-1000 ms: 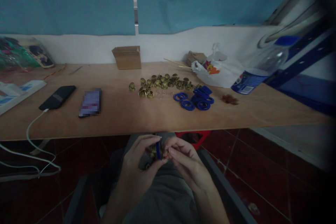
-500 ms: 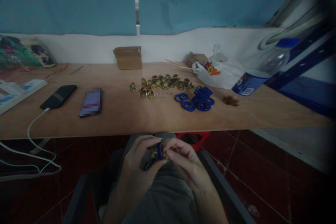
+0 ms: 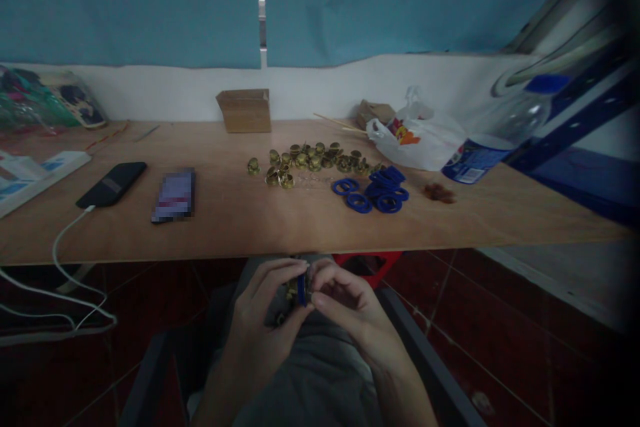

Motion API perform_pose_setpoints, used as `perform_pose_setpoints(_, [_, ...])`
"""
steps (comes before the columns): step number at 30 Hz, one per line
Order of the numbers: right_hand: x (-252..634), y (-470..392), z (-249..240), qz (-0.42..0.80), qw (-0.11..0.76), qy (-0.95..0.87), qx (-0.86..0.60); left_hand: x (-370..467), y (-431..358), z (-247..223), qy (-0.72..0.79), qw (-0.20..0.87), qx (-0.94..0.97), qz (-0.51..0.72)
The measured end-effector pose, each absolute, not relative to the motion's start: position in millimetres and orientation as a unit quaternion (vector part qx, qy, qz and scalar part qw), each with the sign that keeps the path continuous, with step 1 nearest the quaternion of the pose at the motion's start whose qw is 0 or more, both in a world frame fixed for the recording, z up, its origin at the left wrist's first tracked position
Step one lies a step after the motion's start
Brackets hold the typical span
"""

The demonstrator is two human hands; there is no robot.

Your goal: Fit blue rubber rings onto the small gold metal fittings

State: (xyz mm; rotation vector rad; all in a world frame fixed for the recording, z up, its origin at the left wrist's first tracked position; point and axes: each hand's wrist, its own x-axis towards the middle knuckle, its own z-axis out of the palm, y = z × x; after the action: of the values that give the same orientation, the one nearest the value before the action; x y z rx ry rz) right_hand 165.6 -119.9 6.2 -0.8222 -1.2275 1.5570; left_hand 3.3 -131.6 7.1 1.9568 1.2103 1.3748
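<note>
Over my lap, my left hand [image 3: 263, 317] grips a small brass-coloured round fitting [image 3: 291, 291] between thumb and fingers. A blue ring [image 3: 301, 289] sits around this fitting. My right hand [image 3: 357, 313] is closed at the fitting's right side, thumb and fingertips pressed against it; whether they also pinch something small cannot be seen. On the wooden table, several similar brass-coloured fittings [image 3: 314, 161] lie in a loose group. Several loose blue rings [image 3: 387, 202] are heaped to their right, and a small reddish-brown pile [image 3: 439, 193] lies beyond the rings.
The table edge [image 3: 200, 257] runs just beyond my hands. Two phones, one black [image 3: 113, 185] and one with a lit screen [image 3: 174, 195], lie at left, near a power strip [image 3: 45, 177]. A cardboard box [image 3: 246, 111], white plastic bag [image 3: 425, 143] and bottle [image 3: 520, 113] stand behind.
My right fingertips have shifted slightly and the thumb sits a little lower against the fitting. My left hand keeps its hold, and the table is unchanged.
</note>
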Motion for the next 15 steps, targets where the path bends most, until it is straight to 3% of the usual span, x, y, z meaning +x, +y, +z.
perform_pose_setpoints(9, [162.7,-120.8,10.7,0.655,0.468,-0.491,-0.332,2.1,-132.4,7.1,0.429,0.198,0.729,0.495])
perform_pose_setpoints(15, [162.0,-124.3,16.7,0.541,0.477,-0.572,-0.390,2.8,-133.3,5.9,0.438,0.168,0.756,0.456])
